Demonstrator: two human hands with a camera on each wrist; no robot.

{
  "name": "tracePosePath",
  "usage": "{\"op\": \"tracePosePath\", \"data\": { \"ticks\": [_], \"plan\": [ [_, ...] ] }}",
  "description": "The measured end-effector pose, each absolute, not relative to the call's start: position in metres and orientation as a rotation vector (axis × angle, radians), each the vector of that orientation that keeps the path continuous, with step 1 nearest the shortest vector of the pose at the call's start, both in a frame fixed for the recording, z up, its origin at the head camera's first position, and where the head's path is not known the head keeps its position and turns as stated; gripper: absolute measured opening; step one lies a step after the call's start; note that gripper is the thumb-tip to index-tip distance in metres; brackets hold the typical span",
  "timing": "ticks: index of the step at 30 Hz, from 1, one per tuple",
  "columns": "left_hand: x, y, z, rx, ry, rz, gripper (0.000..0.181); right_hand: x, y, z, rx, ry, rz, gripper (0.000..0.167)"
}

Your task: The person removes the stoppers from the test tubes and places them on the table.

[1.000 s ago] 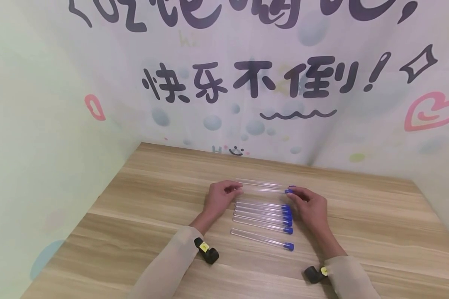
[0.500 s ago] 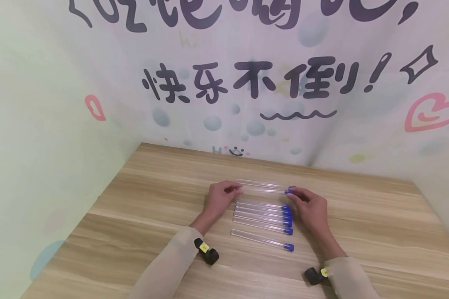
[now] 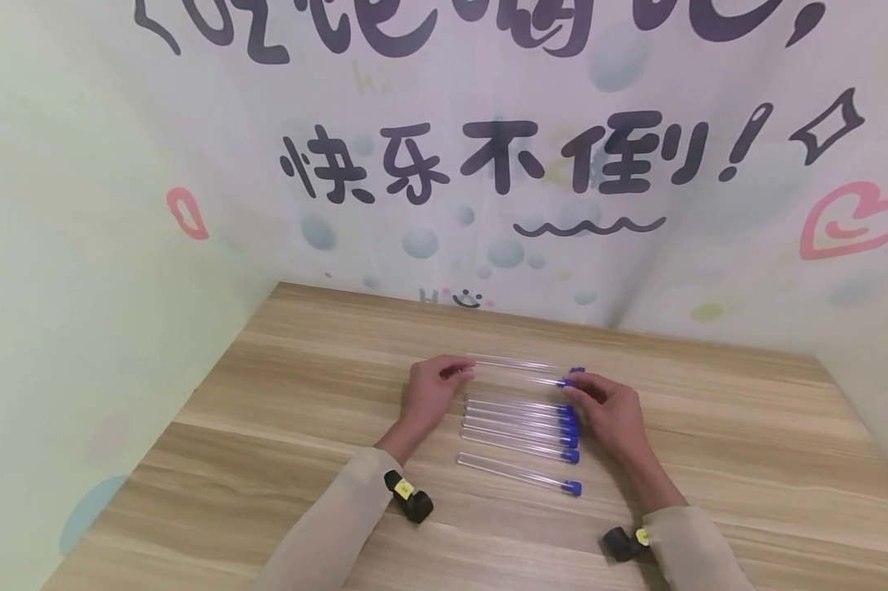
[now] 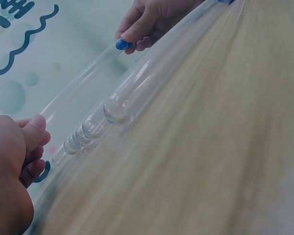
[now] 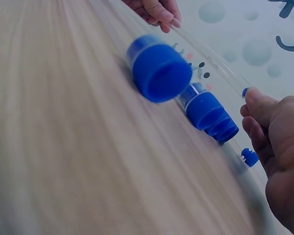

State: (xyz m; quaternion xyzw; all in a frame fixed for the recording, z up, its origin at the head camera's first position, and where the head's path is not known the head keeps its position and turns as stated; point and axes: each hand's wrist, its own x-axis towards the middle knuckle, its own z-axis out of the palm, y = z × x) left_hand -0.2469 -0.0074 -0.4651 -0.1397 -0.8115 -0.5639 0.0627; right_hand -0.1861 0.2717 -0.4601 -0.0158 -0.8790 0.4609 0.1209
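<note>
Both hands hold one clear tube [image 3: 518, 377] level above the table, between the back tubes and the nearer row. My left hand [image 3: 431, 396] pinches its rounded end; in the left wrist view the thumb and fingers of the left hand [image 4: 12, 166] close on it. At the blue-capped end, my right hand [image 3: 612, 414] pinches the cap [image 3: 565, 383]. The right wrist view shows the right hand [image 5: 284, 142] with thumb and finger on that cap [image 5: 245, 92]. Nearer lies a row of several capped tubes [image 3: 518, 425], side by side, caps to the right.
One capped tube [image 3: 514, 474] lies apart at the front of the row. Behind the held tube lie tubes [image 3: 514, 362] with a blue cap [image 3: 578, 370] at the right. The wooden table [image 3: 304, 361] meets a printed cloth [image 3: 385, 246] at its back edge.
The held tube and both hands have shifted slightly left, and the capped end is a little nearer the front row. The tubes on the table have not moved.
</note>
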Motion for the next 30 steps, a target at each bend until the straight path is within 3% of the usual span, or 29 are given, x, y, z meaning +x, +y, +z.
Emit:
{"op": "tracePosePath", "data": {
  "ticks": [30],
  "plan": [
    [-0.248,-0.007,-0.464,-0.426,-2.503,-1.716,0.011,-0.188,0.284,-0.459,0.066,-2.642,1.373,0.029]
  ]
}}
